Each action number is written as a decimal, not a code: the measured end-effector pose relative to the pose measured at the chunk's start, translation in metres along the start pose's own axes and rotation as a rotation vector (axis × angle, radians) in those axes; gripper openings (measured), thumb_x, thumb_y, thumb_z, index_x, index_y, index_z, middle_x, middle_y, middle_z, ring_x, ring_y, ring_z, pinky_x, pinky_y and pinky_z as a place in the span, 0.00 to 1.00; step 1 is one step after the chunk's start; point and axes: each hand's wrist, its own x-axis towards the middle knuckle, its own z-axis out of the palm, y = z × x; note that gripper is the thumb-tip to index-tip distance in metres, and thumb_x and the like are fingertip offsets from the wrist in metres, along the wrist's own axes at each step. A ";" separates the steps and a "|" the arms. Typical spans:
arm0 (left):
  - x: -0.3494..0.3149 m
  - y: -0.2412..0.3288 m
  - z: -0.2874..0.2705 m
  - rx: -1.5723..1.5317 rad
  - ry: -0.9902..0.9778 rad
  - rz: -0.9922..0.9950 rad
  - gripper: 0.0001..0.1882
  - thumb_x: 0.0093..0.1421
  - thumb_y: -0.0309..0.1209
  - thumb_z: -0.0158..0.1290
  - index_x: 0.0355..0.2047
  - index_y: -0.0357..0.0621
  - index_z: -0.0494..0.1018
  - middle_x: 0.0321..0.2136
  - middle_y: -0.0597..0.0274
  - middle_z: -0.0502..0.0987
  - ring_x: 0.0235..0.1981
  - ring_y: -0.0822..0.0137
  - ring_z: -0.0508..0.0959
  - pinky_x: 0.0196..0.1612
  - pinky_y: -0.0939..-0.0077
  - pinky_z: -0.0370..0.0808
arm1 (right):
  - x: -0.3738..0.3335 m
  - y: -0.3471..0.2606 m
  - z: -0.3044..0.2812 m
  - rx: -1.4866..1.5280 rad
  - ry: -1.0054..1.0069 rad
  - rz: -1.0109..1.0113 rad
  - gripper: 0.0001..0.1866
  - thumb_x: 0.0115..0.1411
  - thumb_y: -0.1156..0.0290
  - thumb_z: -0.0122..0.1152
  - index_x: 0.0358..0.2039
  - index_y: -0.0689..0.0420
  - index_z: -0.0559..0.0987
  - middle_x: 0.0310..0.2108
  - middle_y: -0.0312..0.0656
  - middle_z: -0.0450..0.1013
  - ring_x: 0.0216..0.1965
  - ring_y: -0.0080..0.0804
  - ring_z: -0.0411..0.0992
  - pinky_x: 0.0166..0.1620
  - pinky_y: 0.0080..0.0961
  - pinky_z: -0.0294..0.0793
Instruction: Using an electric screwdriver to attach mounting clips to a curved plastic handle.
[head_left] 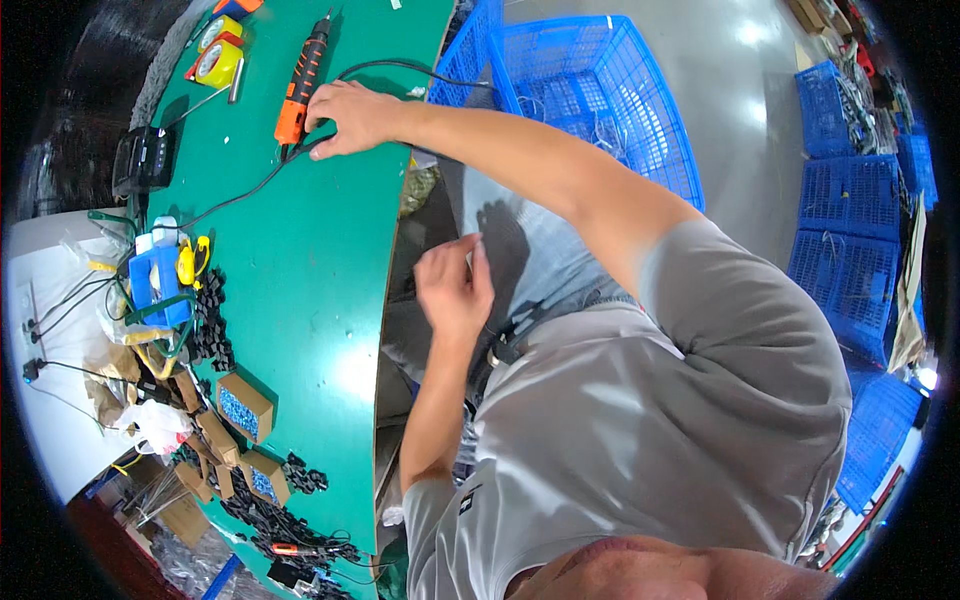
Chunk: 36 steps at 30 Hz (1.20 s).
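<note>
An orange and black electric screwdriver (302,85) lies on the green tabletop (300,240), its bit toward the far edge of the picture. My right hand (352,117) reaches over the table beside it. Its fingertips are at the orange rear end, and finger and thumb stand apart with a gap between them. A black cable (240,198) leaves that end of the tool and crosses the table. Over my lap, off the table's edge, my left hand (455,285) is raised with its fingers curled in. Whatever it may hold is hidden.
Yellow tape rolls (217,64) and a black box (143,160) sit at the table's left edge. Lower down are a blue holder (155,285), small cartons of blue parts (245,408) and heaped black parts (270,520). A blue plastic crate (640,100) stands beside my legs.
</note>
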 end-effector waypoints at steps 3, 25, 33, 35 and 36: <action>0.019 -0.081 0.106 -0.489 -0.009 -0.511 0.15 0.66 0.34 0.57 0.49 0.39 0.78 0.47 0.49 0.81 0.51 0.48 0.79 0.54 0.60 0.74 | -0.005 -0.002 -0.004 0.055 0.145 -0.057 0.23 0.50 0.50 0.75 0.41 0.52 0.82 0.49 0.43 0.74 0.55 0.47 0.70 0.59 0.46 0.67; 0.048 -0.342 0.227 -0.416 -0.010 -0.695 0.20 0.64 0.37 0.58 0.51 0.35 0.79 0.49 0.47 0.82 0.46 0.52 0.81 0.55 0.57 0.74 | -0.004 -0.022 0.005 0.280 0.109 0.013 0.21 0.43 0.55 0.73 0.33 0.55 0.79 0.44 0.47 0.70 0.54 0.51 0.66 0.58 0.50 0.65; -0.032 -0.156 0.143 -0.318 0.168 -1.011 0.16 0.71 0.31 0.48 0.52 0.36 0.78 0.38 0.49 0.85 0.34 0.64 0.86 0.41 0.70 0.79 | -0.002 0.008 -0.003 0.053 0.248 -0.114 0.19 0.48 0.52 0.73 0.33 0.53 0.85 0.39 0.44 0.78 0.47 0.47 0.74 0.52 0.44 0.73; -0.047 -0.118 0.129 -0.582 0.185 -1.101 0.13 0.72 0.30 0.48 0.48 0.33 0.78 0.25 0.55 0.82 0.25 0.69 0.82 0.34 0.72 0.78 | -0.002 0.008 0.004 0.002 0.223 -0.116 0.18 0.51 0.52 0.74 0.35 0.52 0.85 0.41 0.43 0.79 0.48 0.45 0.75 0.54 0.42 0.73; -0.058 -0.097 0.128 -0.821 0.345 -1.008 0.12 0.72 0.27 0.48 0.43 0.32 0.78 0.22 0.62 0.78 0.23 0.71 0.78 0.31 0.75 0.76 | -0.001 0.009 0.008 0.018 0.128 -0.021 0.23 0.51 0.44 0.71 0.39 0.47 0.86 0.49 0.45 0.76 0.58 0.49 0.69 0.62 0.47 0.66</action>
